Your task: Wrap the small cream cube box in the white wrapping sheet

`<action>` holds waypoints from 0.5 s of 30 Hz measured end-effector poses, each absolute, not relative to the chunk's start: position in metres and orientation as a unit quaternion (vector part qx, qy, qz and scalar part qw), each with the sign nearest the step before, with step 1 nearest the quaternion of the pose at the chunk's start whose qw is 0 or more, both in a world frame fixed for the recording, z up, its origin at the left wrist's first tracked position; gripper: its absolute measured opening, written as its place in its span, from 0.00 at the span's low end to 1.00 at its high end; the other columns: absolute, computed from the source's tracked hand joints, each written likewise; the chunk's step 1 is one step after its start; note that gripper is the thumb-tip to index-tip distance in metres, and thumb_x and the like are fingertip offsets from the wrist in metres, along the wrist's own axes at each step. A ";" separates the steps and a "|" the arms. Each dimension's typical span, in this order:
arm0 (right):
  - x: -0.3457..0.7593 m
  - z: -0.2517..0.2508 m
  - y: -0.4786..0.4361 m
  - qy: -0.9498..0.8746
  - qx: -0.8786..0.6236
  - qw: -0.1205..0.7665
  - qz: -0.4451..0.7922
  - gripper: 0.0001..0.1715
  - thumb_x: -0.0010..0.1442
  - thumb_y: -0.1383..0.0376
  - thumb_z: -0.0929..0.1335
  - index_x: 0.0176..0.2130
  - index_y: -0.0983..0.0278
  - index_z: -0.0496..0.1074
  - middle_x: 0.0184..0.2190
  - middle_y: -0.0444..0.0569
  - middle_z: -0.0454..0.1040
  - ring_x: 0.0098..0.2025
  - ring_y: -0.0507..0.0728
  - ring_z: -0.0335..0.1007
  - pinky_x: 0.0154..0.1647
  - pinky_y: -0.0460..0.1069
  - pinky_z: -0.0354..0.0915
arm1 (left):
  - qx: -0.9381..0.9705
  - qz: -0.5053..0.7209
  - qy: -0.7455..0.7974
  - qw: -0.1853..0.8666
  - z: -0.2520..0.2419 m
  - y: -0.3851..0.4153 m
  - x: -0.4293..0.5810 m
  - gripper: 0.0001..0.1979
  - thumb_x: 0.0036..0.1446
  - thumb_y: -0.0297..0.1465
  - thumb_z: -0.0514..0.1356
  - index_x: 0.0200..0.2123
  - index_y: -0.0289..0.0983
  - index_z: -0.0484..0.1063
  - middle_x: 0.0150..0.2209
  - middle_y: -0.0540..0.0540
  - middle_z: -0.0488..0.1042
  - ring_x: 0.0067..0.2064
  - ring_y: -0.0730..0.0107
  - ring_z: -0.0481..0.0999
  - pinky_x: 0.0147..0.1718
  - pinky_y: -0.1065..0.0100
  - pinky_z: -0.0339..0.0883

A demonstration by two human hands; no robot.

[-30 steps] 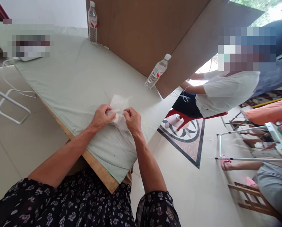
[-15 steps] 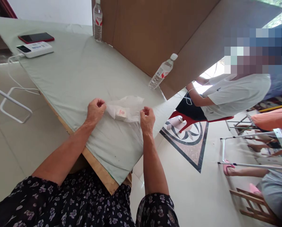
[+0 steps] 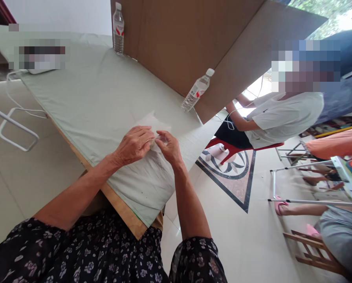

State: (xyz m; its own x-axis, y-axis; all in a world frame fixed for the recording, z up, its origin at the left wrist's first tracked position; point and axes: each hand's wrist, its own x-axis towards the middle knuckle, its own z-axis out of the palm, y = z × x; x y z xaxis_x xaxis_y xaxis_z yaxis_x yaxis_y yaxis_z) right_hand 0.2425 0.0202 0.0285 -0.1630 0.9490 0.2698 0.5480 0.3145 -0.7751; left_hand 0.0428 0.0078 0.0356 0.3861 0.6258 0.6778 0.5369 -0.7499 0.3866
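A thin, whitish, see-through wrap (image 3: 154, 121) lies on the pale green cloth of the table (image 3: 84, 90), near its front corner. My left hand (image 3: 134, 146) is bent over the left part of the wrap, fingers together, and covers most of what lies there. From the right, my right hand (image 3: 169, 146) pinches at the wrap, thumb and fingers close to my left fingertips. The small box seen earlier is mostly hidden under my fingers.
Two water bottles (image 3: 118, 31) (image 3: 197, 91) stand by a brown cardboard panel (image 3: 170, 43). A white device with a cable (image 3: 44, 65) is at the far left. A person in a white shirt (image 3: 290, 118) sits beyond the panel.
My hands have come together from either side of the wrap. My left hand now covers the small box, and the wrap is folded in closer around it.
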 end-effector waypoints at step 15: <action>0.246 0.040 -0.041 -0.771 -0.502 0.237 0.311 0.17 0.70 0.57 0.65 0.42 0.60 0.83 0.37 0.47 0.85 0.37 0.55 0.78 0.42 0.50 0.70 | 0.818 0.083 0.557 0.118 0.035 0.031 0.005 0.19 0.54 0.42 0.64 0.47 0.41 0.79 0.44 0.40 0.82 0.47 0.48 0.80 0.44 0.59 0.70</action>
